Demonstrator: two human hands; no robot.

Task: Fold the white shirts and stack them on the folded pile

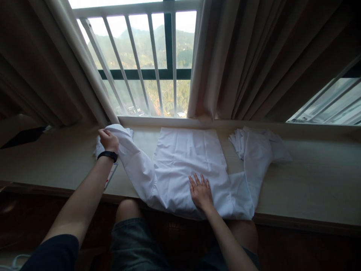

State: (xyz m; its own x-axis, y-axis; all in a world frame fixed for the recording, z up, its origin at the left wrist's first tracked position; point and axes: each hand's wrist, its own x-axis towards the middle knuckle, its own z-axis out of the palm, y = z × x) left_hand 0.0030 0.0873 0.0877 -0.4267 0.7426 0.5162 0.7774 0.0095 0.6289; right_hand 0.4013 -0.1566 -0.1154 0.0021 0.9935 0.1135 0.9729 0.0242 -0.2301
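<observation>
A white long-sleeved shirt (183, 162) lies spread on the window ledge, its body in the middle and a sleeve out to each side. My left hand (109, 140), with a dark band on the wrist, is closed on the end of the left sleeve (135, 162). On the shirt's body, near the front edge, my right hand (201, 192) rests flat with its fingers spread. The right sleeve (255, 162) bends up towards the window. Folded white cloth (238, 143) shows beside it, and more white cloth (99, 147) is partly hidden behind my left hand.
A barred window (141, 64) stands behind the ledge (304, 180), with curtains (242, 56) on both sides. A phone-like flat object (111, 176) lies partly under my left forearm. A dark flat object (24, 137) is at the far left. My knees are below the ledge's front edge.
</observation>
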